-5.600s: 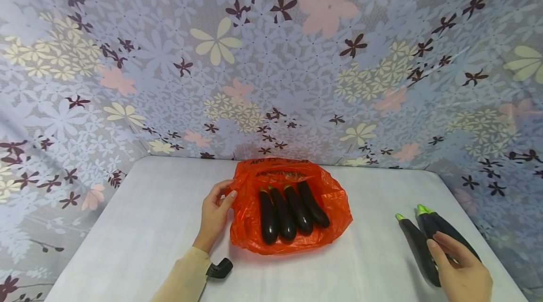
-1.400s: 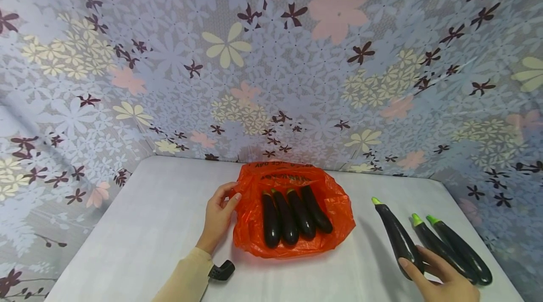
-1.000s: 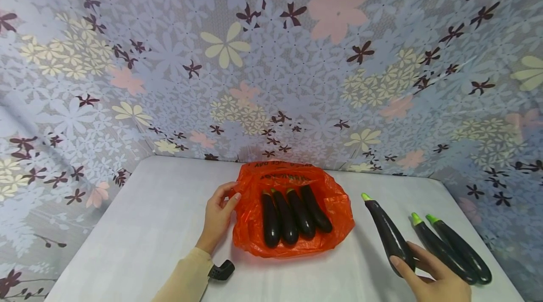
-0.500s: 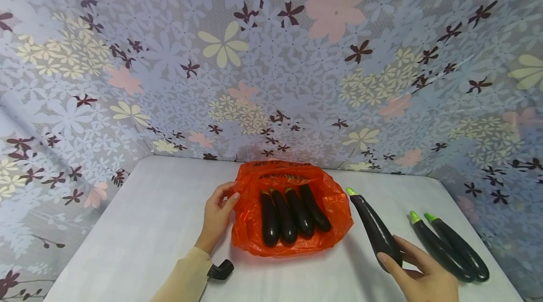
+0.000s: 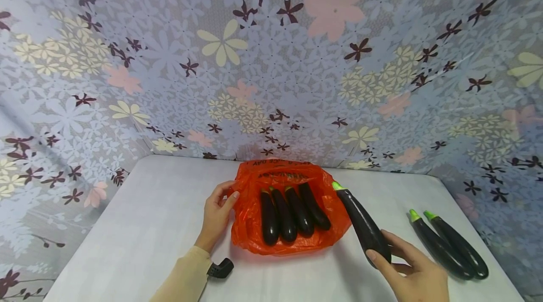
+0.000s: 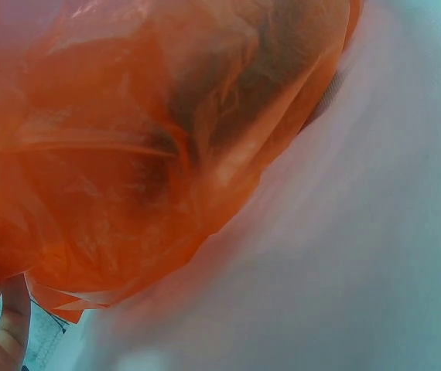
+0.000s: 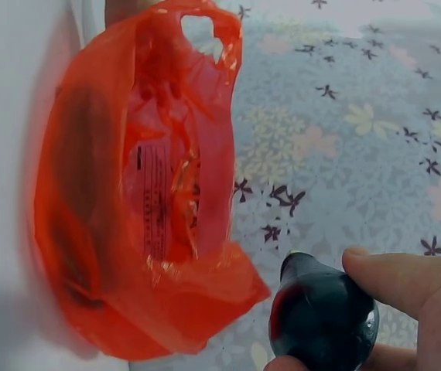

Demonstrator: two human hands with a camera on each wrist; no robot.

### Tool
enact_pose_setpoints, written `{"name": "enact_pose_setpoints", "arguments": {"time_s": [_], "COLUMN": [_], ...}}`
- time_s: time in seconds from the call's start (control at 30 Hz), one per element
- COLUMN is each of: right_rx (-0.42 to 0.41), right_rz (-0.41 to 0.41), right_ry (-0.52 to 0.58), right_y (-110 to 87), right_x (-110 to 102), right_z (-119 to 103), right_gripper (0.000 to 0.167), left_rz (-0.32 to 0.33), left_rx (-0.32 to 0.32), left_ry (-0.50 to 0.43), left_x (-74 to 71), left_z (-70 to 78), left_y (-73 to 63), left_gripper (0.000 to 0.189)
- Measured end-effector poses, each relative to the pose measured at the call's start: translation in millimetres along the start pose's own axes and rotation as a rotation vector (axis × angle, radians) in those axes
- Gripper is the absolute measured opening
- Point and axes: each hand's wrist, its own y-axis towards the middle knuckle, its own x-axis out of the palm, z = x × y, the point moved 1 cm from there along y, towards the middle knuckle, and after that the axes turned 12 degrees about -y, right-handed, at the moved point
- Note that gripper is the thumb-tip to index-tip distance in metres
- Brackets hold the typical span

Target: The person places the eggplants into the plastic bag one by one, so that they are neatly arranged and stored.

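A red plastic bag (image 5: 246, 236) lies with its mouth open, several dark eggplants (image 5: 286, 217) side by side inside it. My left hand (image 5: 217, 215) pinches the bag's left edge between thumb and fingers. In my right hand (image 5: 409, 269) is another eggplant (image 5: 360, 219), gripped near its rounded end. Its green stem end points up and left, overlapping the bag's right edge in the head view. The right wrist view shows this eggplant (image 7: 321, 317) end-on between thumb and fingers, beside the bag (image 7: 89, 193).
Two more eggplants (image 5: 456, 245) lie together on the white table (image 5: 161, 208) at the right. A small black device (image 5: 220, 269) sticks out at the left sleeve. Flowered cloth (image 5: 271, 80) rises behind the table and along both sides.
Earlier the right hand was over three eggplants at the right. It has picked one up and carried it left to the bag's edge. The left hand has kept its place on the bag.
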Motion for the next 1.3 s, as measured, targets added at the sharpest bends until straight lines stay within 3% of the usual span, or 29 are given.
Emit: {"name": "enact_pose_setpoints", "arguments": {"time_s": [0.27, 0.5, 0.77, 1.07, 1.3], "right_rx": [-0.042, -0.081, -0.120, -0.157, -0.225], "right_rz": [-0.025, -0.109, -0.222, -0.320, -0.297], "right_ry": [0.030, 0.017, 0.016, -0.009, 0.005], "right_y": [-5.0, -7.7, -8.4, -7.2, -4.5], "right_x": [3, 10, 17, 32, 45], "right_z": [-12, -18, -27, -32, -39], "right_gripper": [0.057, 0.056, 0.060, 0.062, 0.055], "left_rz": [0.005, 0.008, 0.002, -0.008, -0.012], "left_rx": [-0.004, 0.015, -0.007, -0.011, -0.014], "left_ry": [-0.006, -0.013, 0.023, 0.023, 0.024], "left_x": [-0.1, -8.7, 0.5, 0.3, 0.3], "left_z": [-1.6, -33.4, 0.6, 2.0, 3.2], "left_y": [0.7, 5.2, -1.3, -2.5, -2.2], "left_gripper": [0.030, 0.029, 0.030, 0.031, 0.031]}}
